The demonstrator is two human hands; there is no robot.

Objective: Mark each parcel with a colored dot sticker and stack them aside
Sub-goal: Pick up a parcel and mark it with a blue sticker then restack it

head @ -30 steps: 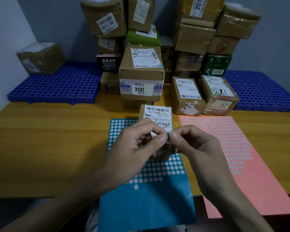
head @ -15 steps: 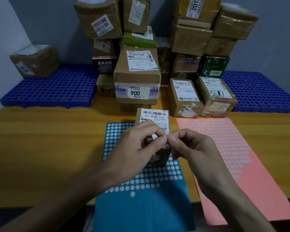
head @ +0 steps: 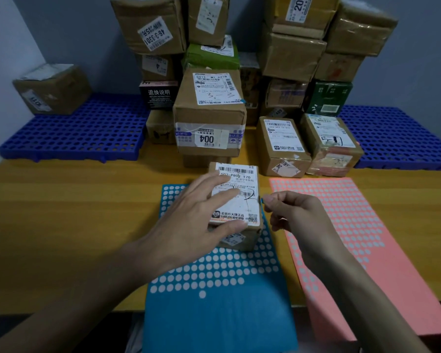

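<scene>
left hand [head: 189,225] — flat on parcel [head: 243,208] | right hand [head: 294,217] — pinches blue dot [head: 261,200]

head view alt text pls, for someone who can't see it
A person's left hand rests on a small labelled parcel standing on a blue sticker sheet, while the right hand pinches a blue dot sticker at the parcel's right edge. A pink sticker sheet lies to the right, and more parcels are stacked behind on the wooden table.

The near parcel [head: 245,203] has a label reading "507-P802 T70". The big box [head: 209,115] behind it bears "004". A far upper-left box [head: 150,24] shows "46-3-3301", and a black box [head: 159,94] "退换说明".
</scene>
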